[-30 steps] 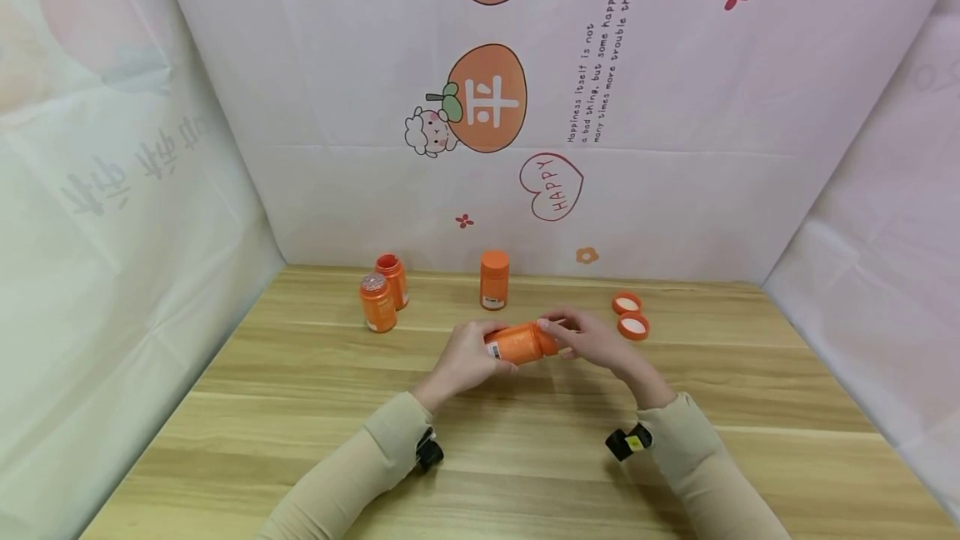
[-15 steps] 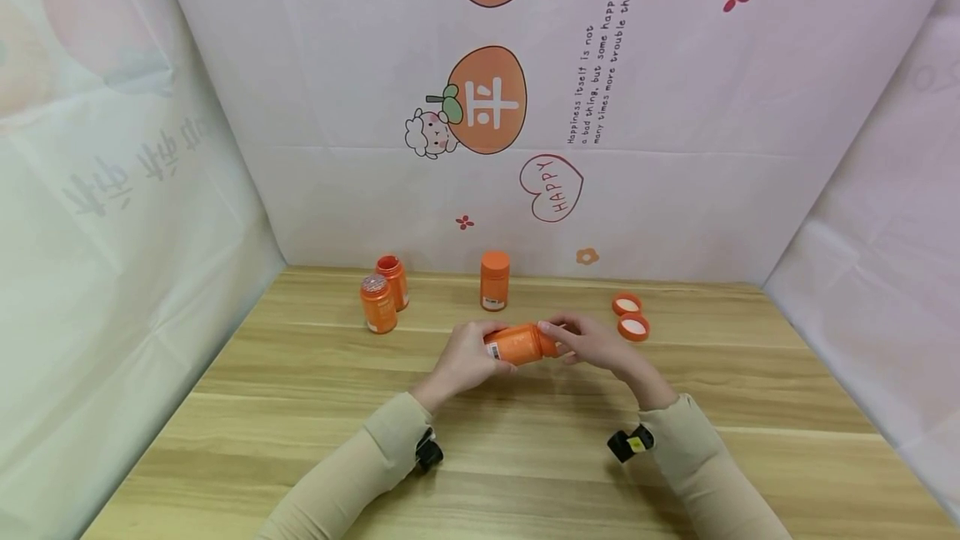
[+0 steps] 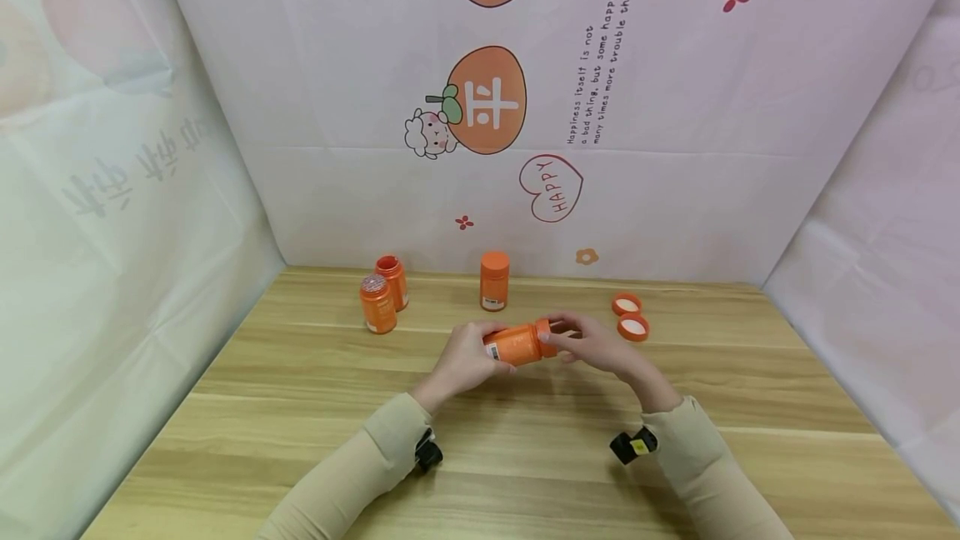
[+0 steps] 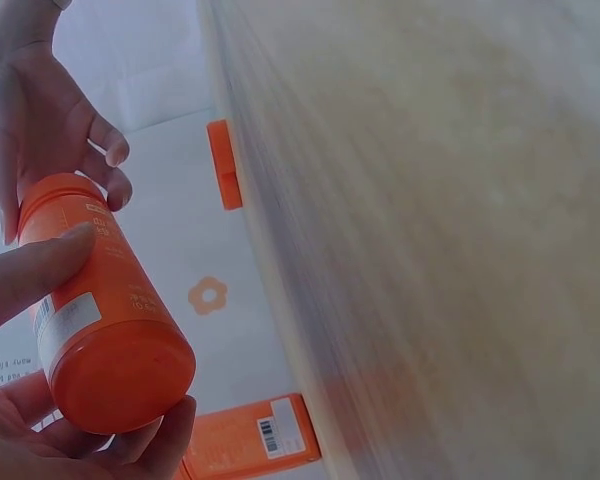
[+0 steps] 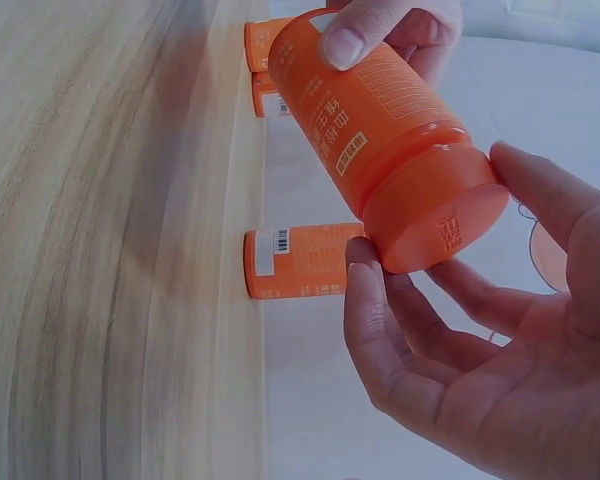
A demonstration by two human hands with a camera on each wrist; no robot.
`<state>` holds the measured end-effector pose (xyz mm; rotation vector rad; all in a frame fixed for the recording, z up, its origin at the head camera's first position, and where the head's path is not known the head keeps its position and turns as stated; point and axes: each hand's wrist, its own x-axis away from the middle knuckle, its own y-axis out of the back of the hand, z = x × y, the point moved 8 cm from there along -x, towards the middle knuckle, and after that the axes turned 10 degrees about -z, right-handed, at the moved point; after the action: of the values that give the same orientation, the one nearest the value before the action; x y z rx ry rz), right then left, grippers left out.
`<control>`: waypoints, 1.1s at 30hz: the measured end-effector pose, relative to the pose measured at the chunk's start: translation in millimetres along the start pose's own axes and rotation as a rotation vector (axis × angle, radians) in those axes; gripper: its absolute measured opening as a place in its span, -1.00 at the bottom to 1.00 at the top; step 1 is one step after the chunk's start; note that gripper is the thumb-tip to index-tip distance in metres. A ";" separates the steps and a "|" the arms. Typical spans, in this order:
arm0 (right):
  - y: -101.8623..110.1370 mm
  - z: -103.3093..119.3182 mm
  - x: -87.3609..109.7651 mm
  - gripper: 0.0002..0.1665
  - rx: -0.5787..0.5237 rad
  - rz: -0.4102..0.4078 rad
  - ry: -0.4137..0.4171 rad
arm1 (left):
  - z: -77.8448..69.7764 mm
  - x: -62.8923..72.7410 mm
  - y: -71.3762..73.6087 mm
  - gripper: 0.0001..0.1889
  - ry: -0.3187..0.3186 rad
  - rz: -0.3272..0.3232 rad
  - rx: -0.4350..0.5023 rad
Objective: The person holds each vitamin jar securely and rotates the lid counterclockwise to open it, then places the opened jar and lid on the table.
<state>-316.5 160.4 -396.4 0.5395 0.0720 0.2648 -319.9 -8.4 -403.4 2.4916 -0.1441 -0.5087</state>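
An orange plastic bottle [image 3: 519, 345] is held tilted nearly on its side above the table. My left hand [image 3: 465, 358] grips its body near the base, thumb along one side and fingers round the other. At the other end, my right hand [image 3: 592, 343] pinches the rim of the orange screw cap [image 5: 440, 208] between thumb and fingertips. The cap sits on the bottle's neck, its flat top facing my right palm in the right wrist view. A white label with a barcode [image 4: 70, 325] shows near the base.
A capped orange bottle [image 3: 494, 282] stands upright behind my hands. Two uncapped orange bottles stand at the back left, the front one [image 3: 378, 304] with a silvery mouth, the rear one [image 3: 393, 280] red inside. Two loose caps [image 3: 633, 326] lie at the back right of the wooden table [image 3: 300, 390].
My right fingers have shifted round the cap, and more of the cap shows in the head view. The left hand and the bottle body have stayed in place.
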 end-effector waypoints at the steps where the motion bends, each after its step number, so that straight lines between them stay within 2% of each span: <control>1: -0.1 0.5 0.2 -0.36 -0.003 0.003 0.005 | 0.2 0.0 0.0 -0.39 0.001 0.000 0.000; 12: 1.4 7.5 0.6 -0.38 0.009 0.010 0.100 | 0.0 0.5 1.4 -0.38 0.006 0.001 0.002; 33: 5.4 15.0 0.7 -0.33 -0.018 -0.034 0.200 | 0.9 0.9 1.0 -0.37 0.028 0.016 0.015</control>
<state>-315.1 157.6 -380.7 0.4921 0.2718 0.2854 -319.4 -9.9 -403.8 2.5085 -0.1578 -0.4678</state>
